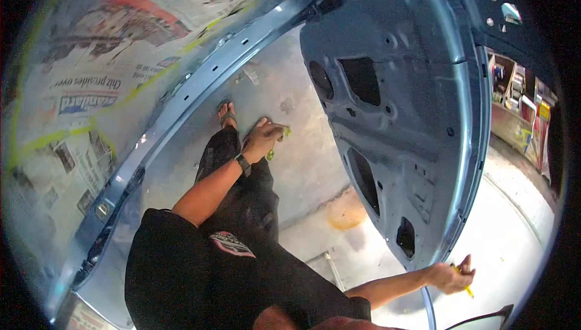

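My left hand (261, 140), with a dark watch on its wrist, is closed on something yellow-green that looks like masking tape. Bits of that tape (270, 155) show below and beside the fingers, above my dark trousers. At the lower right my right hand (451, 277) is closed around a slim yellow tool (469, 292), its kind unclear. That hand is beside the lower end of a blue-grey car door (417, 118), which is swung out and stripped of its trim, with several dark openings in its inner panel.
Newspaper sheets (91, 82) edged with yellow-green tape cover the car's opening on the left. The blue door sill (200, 79) curves along it. My sandalled foot (227, 115) stands on the stained concrete floor (302, 166). Cluttered shelves (523, 100) are at the far right.
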The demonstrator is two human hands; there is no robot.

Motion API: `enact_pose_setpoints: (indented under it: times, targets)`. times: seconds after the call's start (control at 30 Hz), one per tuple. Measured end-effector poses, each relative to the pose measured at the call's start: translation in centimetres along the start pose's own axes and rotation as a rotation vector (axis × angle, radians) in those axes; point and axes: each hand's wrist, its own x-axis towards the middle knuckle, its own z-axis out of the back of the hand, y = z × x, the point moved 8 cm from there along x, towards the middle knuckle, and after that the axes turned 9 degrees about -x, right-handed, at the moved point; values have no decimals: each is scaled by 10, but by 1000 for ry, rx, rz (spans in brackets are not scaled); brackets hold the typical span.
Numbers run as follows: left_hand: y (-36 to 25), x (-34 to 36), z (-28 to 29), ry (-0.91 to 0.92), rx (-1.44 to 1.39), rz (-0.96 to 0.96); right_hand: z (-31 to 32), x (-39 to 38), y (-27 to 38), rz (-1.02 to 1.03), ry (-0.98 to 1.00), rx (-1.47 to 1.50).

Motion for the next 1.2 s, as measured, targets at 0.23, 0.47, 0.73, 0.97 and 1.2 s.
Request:
enact_pose_setpoints:
  times: [0.23, 0.47, 0.73, 0.97, 1.2]
  targets:
    - [-32, -5, -1, 51, 23, 67, 9, -164, 174, -78, 1309, 920]
    - [-85, 14, 3, 38, 23, -208, 13, -311, 413, 302, 1515, 1124]
    - [-77, 125, 64, -12, 41, -283, -3, -374, 526, 431, 1120, 1264]
    - [-92, 215, 96, -111, -11, -262, -24, -358, 572, 404, 811, 1337]
    - [-88, 268, 41, 510, 1009, -853, -64, -327, 631, -263, 956, 2102]
